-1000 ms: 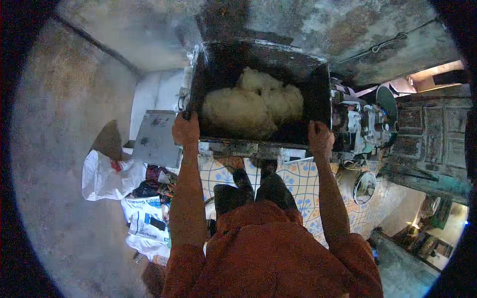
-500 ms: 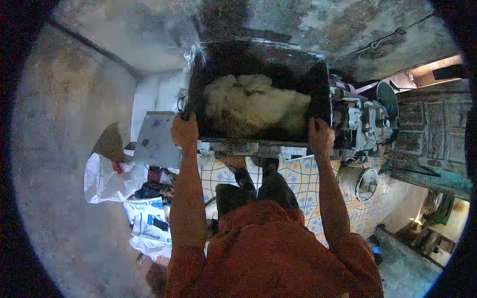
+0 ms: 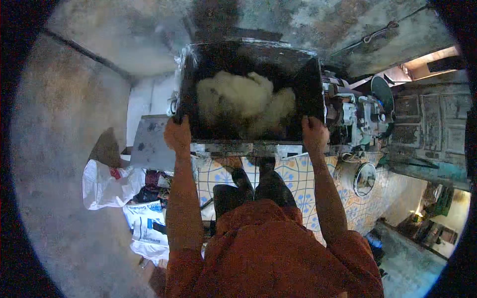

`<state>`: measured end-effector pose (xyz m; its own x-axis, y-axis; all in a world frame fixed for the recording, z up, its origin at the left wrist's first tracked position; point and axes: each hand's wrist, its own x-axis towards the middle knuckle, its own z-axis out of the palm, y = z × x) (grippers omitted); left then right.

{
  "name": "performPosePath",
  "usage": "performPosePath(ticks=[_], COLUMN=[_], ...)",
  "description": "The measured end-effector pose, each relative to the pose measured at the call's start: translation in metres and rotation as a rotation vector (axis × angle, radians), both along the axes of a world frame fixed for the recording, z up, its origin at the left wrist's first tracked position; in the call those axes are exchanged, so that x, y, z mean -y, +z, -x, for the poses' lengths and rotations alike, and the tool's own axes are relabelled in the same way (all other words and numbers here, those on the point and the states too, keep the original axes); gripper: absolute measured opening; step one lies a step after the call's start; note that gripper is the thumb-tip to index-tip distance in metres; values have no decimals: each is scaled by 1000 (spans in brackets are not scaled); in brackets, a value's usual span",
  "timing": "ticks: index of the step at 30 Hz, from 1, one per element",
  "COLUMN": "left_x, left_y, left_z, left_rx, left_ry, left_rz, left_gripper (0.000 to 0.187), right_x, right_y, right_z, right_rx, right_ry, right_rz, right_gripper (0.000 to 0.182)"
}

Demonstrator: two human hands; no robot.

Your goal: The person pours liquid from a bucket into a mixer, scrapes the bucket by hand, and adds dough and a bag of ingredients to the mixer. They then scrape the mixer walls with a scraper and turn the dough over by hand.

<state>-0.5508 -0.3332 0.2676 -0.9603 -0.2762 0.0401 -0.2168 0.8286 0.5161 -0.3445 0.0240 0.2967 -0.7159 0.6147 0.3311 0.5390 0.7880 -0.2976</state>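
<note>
A large dark rectangular bin (image 3: 251, 147) with worn pale edges stands in front of me. Inside lies a lumpy, off-white mass (image 3: 238, 102), its surface blurred. My left hand (image 3: 177, 135) is closed on the bin's near left corner, fingers curled over the rim. At the near right corner, my right hand (image 3: 315, 135) grips the rim in the same way. Neither hand touches the pale mass.
Machinery (image 3: 355, 116) adjoins the bin's right side. A grey panel (image 3: 149, 141) is at the left, above white sacks (image 3: 112, 186) and bags. On the patterned tile floor (image 3: 300, 186) stands a round metal container (image 3: 365, 179) at the right.
The pale mass has changed shape and shifted left within the bin, with a gap now showing near its top right. Both hands remain on the rim; the whole view has shifted slightly.
</note>
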Motion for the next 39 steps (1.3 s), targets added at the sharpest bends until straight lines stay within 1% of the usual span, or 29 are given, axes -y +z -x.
performPosePath(ticks=[1,2,4,5,7,8,10,11,12,13,16,20,21,22,23,25,26,28,29,31,32,34,38,39], left_x=[1,2,2,2,1,1,3,6,8,6,0,4,9,9,9,7,7,7,7,6,6,5,3,5], left_y=[-2,-5,-6,-3,1,0,-7,-16,-26,-21,-6,-17,-24,-21,-17,-10,-13,-16,-15,-13,-10,-4,-5,-11], left_z=[2,2,-1,-2,-2,-2,0,4,8,9,0,3,4,3,2,0,1,4,3,-1,-1,3,3,4], left_rx=[55,55,-63,-64,-76,-77,-18,-17,-19,-22,-16,43,-50,-143,-143,-62,-61,-100,-100,-125,-126,5,59,-2], left_ry=[-30,-34,-21,-22,-51,-52,-13,-14,-38,-61,6,16,-39,-94,-94,-67,-68,-45,-46,-58,-57,-44,17,-15], left_rz=[-27,-27,-96,-96,2,2,-55,-54,-14,26,68,71,62,52,52,36,36,19,18,40,40,57,41,59], left_gripper=[36,36,37,37,38,38,38,38,38,39,38,38,39,40,40,41,41,41,41,41,41,42,42,42], right_x=[0,-2,-2,0,6,7,8,5,0,1,7,7,4,4,4,5,7,9,8,8,9,13,8,7], right_y=[1,0,-1,2,11,13,16,11,2,4,12,11,6,7,7,12,14,18,16,15,18,25,14,11], right_z=[1,1,2,3,4,4,6,4,2,2,3,1,0,1,1,2,3,5,4,4,5,7,4,4], right_rx=[8,8,21,21,-61,-62,89,89,-10,-110,-83,-100,-86,-74,-74,-83,-82,20,20,-127,-128,12,-38,-58], right_ry=[-36,-39,-7,-8,-2,-2,-57,-58,-23,12,22,1,17,33,32,19,18,-32,-32,53,53,-18,-4,-11], right_rz=[59,58,-14,-15,-6,-6,9,9,39,69,9,23,1,-22,-22,69,69,14,13,-16,-17,88,90,73], right_gripper=[32,32,31,31,31,31,29,29,28,28,27,28,28,29,29,31,31,33,33,34,34,34,35,34])
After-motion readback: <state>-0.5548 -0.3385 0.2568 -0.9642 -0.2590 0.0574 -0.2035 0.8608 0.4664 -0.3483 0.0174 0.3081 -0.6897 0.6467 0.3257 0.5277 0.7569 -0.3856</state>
